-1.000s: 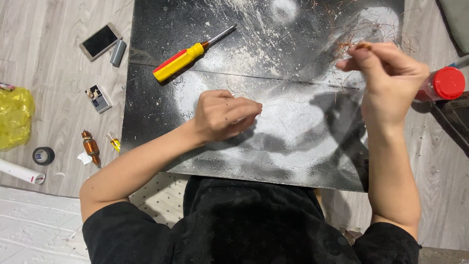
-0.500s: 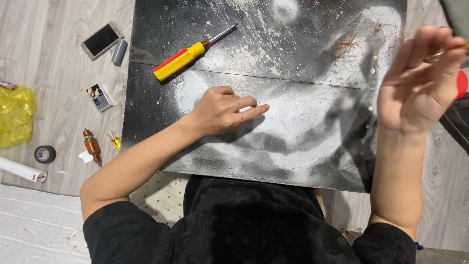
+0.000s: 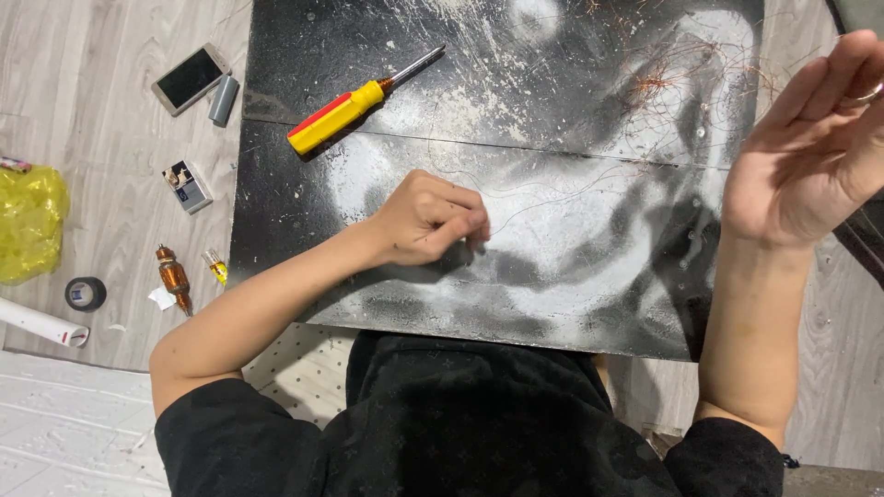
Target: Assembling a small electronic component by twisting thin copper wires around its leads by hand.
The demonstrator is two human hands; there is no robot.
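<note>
- Seen from above, a person in a black top sits at a black board [image 3: 589, 83] dusted with white, lying on a pale wood floor [image 3: 110, 156].
- The left hand [image 3: 431, 219] rests on the board, fingers curled and pinching a thin copper wire [image 3: 552, 198] (hair-fine, hard to follow).
- The right hand [image 3: 810, 156] is raised at the right edge, palm open; whether it holds the wire cannot be told.
- A tangle of copper wire [image 3: 663, 83] lies at the board's upper right.
- A yellow-and-red screwdriver [image 3: 354, 106] lies near the upper left.
- On the floor to the left: a phone [image 3: 189, 78], a small copper coil [image 3: 172, 274], a roll of tape [image 3: 85, 294].
</note>
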